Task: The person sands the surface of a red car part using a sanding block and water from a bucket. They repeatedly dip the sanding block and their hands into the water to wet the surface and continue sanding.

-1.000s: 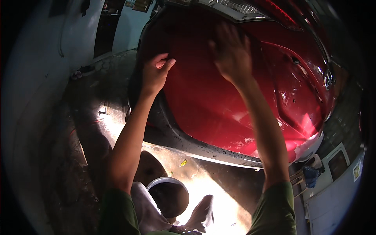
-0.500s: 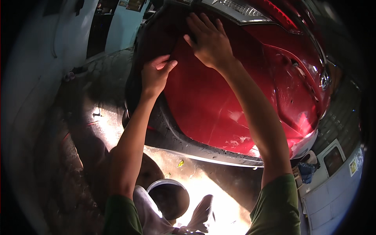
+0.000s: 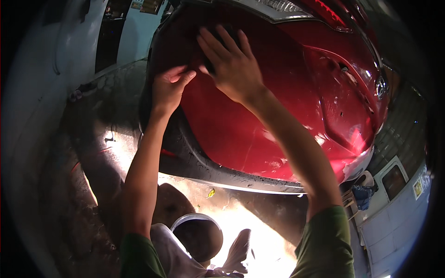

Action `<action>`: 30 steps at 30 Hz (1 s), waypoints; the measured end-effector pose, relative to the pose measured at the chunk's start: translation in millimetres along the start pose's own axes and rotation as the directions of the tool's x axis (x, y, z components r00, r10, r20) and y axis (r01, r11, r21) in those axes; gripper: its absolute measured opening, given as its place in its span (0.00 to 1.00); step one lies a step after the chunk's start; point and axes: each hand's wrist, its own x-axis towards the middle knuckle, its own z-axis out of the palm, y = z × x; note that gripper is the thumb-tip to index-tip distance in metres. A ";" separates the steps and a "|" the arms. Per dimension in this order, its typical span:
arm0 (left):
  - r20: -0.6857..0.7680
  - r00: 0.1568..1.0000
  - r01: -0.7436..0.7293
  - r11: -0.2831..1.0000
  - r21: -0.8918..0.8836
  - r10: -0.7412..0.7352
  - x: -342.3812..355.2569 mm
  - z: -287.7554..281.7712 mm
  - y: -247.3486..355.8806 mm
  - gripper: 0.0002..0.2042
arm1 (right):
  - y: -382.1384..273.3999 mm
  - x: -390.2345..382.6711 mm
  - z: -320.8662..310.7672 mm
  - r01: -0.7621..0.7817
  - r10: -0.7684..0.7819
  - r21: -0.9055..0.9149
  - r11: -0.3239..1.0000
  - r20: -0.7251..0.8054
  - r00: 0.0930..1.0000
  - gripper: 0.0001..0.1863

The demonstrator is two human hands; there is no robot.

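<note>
Red glossy metal car body panel (image 3: 259, 125) lies under both hands: right hand (image 3: 232, 65) spread flat, left hand (image 3: 168, 90) loosely curled beside its fingers, gripping nothing.

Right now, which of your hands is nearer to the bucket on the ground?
Left. The left hand presses the red car panel at its left edge, up above the bucket. The right hand lies flat higher on the panel, farther away.
</note>
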 end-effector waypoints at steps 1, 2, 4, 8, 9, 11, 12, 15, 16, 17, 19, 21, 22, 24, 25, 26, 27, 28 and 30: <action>-0.002 1.000 0.008 1.000 0.011 -0.008 -0.9 -4.1 1.8 0.24 | 3.0 -24.7 -16.7 0.060 -0.060 0.004 0.998 0.082 0.995 0.35; -0.022 1.000 0.014 0.996 0.087 -0.012 -1.6 -4.5 6.1 0.25 | 9.6 -53.7 -36.3 0.122 -0.121 0.007 0.993 0.163 0.979 0.34; -0.041 0.999 0.022 0.990 0.140 -0.017 -3.9 0.1 5.6 0.25 | 31.2 -132.4 -68.8 0.115 -0.090 -0.044 0.992 0.379 0.921 0.36; -0.037 0.998 -0.045 0.990 0.134 0.050 -0.4 15.2 3.8 0.27 | 57.7 -174.0 -78.9 0.097 -0.025 -0.204 0.974 0.329 0.944 0.35; -0.028 0.999 -0.035 0.987 0.156 0.040 -2.6 11.0 6.6 0.27 | 41.7 -147.6 -74.3 0.044 0.011 -0.170 0.985 0.308 0.951 0.34; -0.026 1.000 -0.009 0.990 0.144 0.012 -0.7 4.0 6.2 0.27 | 14.3 -66.4 -39.5 0.086 -0.071 -0.078 0.993 0.172 0.983 0.34; -0.021 1.000 0.017 0.994 0.109 -0.015 -0.1 5.8 4.2 0.27 | 5.7 -33.5 -17.9 0.093 -0.083 -0.082 0.992 0.126 0.989 0.34; -0.042 0.998 0.047 0.991 0.129 -0.042 -4.3 2.9 12.4 0.26 | 5.3 -37.2 -21.5 0.104 -0.100 -0.033 0.994 0.119 0.988 0.34; -0.057 0.998 0.047 0.978 0.203 -0.036 -4.5 -2.7 18.0 0.26 | 8.9 -56.0 -35.2 0.105 -0.105 0.008 0.994 0.162 0.981 0.34; -0.064 0.997 0.046 0.968 0.248 -0.031 -3.3 1.5 16.5 0.25 | 21.7 -92.4 -55.3 0.087 -0.076 -0.035 0.996 0.250 0.965 0.33; -0.056 0.998 0.013 0.984 0.175 -0.003 -6.4 5.8 12.9 0.25 | 57.5 -183.6 -83.9 0.091 -0.028 -0.164 0.982 0.353 0.935 0.34; -0.057 0.998 -0.025 0.993 0.111 0.031 -6.3 9.7 12.6 0.26 | 61.0 -186.1 -89.8 0.115 -0.017 -0.244 0.963 0.369 0.929 0.35; -0.062 0.998 -0.023 0.990 0.137 0.032 -5.1 13.2 12.6 0.26 | 62.0 -178.0 -80.3 0.094 -0.011 -0.231 0.968 0.337 0.941 0.35; -0.060 0.998 -0.007 0.984 0.180 0.018 -6.8 12.6 12.5 0.26 | 34.7 -115.6 -61.8 0.075 -0.037 -0.155 0.985 0.239 0.970 0.34; -0.055 0.998 0.015 0.987 0.158 -0.007 -4.4 9.9 11.5 0.27 | 19.5 -72.9 -44.0 0.101 -0.082 -0.104 0.989 0.174 0.981 0.33; -0.054 0.998 0.041 0.990 0.138 -0.034 -4.6 7.9 10.2 0.27 | 5.1 -39.3 -19.9 0.105 -0.095 -0.083 0.991 0.118 0.988 0.33; -0.060 0.997 0.060 0.990 0.130 -0.053 -7.4 9.5 8.1 0.27 | -4.6 -24.1 -5.4 0.111 -0.106 -0.064 0.992 0.069 0.992 0.34; -0.072 0.996 0.060 0.984 0.167 -0.049 -7.4 6.3 10.7 0.28 | -9.5 -31.9 -7.4 0.107 -0.103 -0.043 0.993 0.067 0.992 0.34; -0.058 0.997 0.056 0.967 0.249 -0.043 -5.8 -1.3 18.6 0.28 | -8.6 -70.1 -27.4 0.105 -0.104 0.007 0.994 0.181 0.978 0.35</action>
